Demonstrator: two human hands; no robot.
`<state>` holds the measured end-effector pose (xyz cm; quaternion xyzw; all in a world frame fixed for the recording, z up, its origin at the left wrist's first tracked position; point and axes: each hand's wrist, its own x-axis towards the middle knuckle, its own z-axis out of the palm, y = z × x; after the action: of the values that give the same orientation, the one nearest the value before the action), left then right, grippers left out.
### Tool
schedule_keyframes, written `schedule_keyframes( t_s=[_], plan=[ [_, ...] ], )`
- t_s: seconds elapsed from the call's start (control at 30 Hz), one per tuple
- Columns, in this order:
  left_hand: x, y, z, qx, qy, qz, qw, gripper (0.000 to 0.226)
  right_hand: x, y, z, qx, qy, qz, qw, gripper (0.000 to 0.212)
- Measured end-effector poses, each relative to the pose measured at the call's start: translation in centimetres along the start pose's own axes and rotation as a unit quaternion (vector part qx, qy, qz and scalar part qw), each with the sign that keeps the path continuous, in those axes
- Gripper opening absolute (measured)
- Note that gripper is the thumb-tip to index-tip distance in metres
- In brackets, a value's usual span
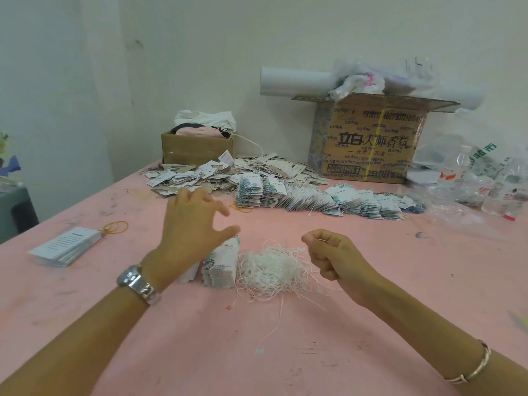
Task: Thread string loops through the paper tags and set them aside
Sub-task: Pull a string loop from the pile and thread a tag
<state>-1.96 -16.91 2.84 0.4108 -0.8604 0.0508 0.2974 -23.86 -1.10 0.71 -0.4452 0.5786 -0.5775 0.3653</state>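
One string [323, 240] pinched, right hand [331, 257] (left hand [194, 224] spread).

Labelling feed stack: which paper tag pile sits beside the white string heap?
The small green-printed paper tag stack by the left hand, right beside the white string heap; other piles lie farther off.

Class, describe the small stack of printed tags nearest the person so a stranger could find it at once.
On the pink table, find the white string tangle near the front middle. The tag stack stands just left of it, by the open left hand. Unlike the fanned rows farther back, it is one compact block.
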Motion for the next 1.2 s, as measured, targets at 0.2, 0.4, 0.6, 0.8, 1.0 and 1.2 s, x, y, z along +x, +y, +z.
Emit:
schedule_keyframes(
  t_s=[0.2,0.4,0.6,0.8,1.0,1.2],
  plan=[
    [-0.7,-2.0,0.6,0.009,-0.161,0.009,0.987,0.091,0.8,0.2,2.4,0.03,-0.007,0.039,0.999,0.015],
    [-2.4,-1.0,-0.8,0.075,-0.153,0.171,0.97,0.09,0.8,0.6,3.1,0.036,-0.013,0.047,0.998,0.013],
    [-3.7,-0.4,-1.6,0.134,-0.158,0.219,0.953,0.045,0.9,1.0,3.2,0.038,-0.004,0.061,0.997,0.009],
    [-4.9,0.4,-2.0,0.087,-0.002,0.295,0.952,0.009,1.1,1.1,3.9,0.025,-0.014,0.051,0.998,0.013],
    [-5.3,1.1,-1.0,0.137,0.24,0.37,0.887,0.009,1.6,0.6,5.9,0.009,-0.011,0.014,1.0,0.016],
    [-6.5,2.7,0.2,0.139,0.272,0.396,0.866,0.011,1.5,0.9,6.8,0.019,0.057,-0.052,0.997,0.018]
  ],
)
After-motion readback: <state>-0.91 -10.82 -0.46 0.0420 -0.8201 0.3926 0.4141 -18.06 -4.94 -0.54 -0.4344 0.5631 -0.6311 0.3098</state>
